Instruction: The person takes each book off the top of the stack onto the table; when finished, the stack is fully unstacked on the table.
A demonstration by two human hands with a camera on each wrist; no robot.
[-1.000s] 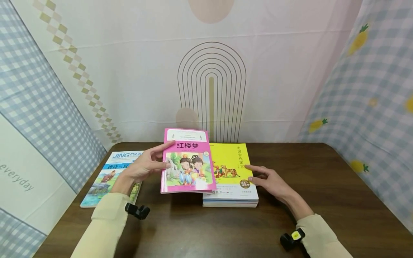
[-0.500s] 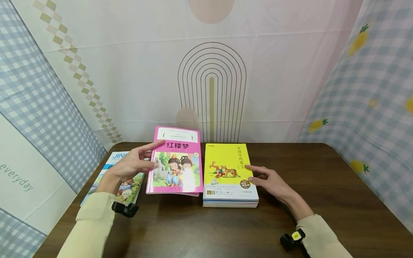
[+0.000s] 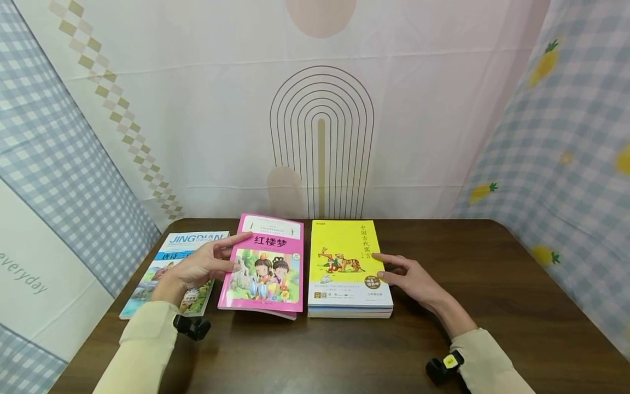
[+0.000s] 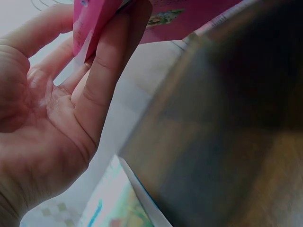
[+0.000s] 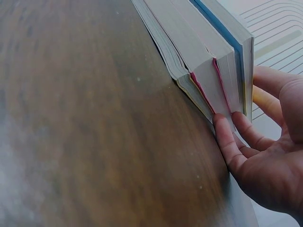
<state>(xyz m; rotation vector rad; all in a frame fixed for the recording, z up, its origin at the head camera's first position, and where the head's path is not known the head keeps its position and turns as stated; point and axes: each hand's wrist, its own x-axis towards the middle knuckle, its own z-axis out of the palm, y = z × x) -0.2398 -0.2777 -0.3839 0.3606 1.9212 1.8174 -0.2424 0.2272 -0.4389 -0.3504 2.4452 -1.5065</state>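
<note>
My left hand [image 3: 202, 268] pinches the left edge of a pink picture book [image 3: 264, 268], which shows two cartoon children on its cover. The book is tilted close over the table, its lower pages hanging slightly apart. In the left wrist view the fingers curl behind the pink cover [image 4: 97, 26]. To the right stands a stack of books topped by a yellow-and-white book [image 3: 344, 257] with a tiger picture. My right hand [image 3: 410, 279] touches the stack's right side with fairly straight fingers; in the right wrist view, fingertips rest against the page edges [image 5: 208, 80].
A blue-and-white book [image 3: 147, 287] with JINGDIAN on its cover lies at the left, partly hidden behind my left hand. The brown wooden table [image 3: 315, 355] ends at a patterned cloth backdrop [image 3: 226, 137], with checked cloth [image 3: 526, 142] on both sides.
My left hand has carried the pink book left off the yellow-topped stack, then lowered it toward the table between the stack and the blue-and-white book. The right hand has stayed at the stack.
</note>
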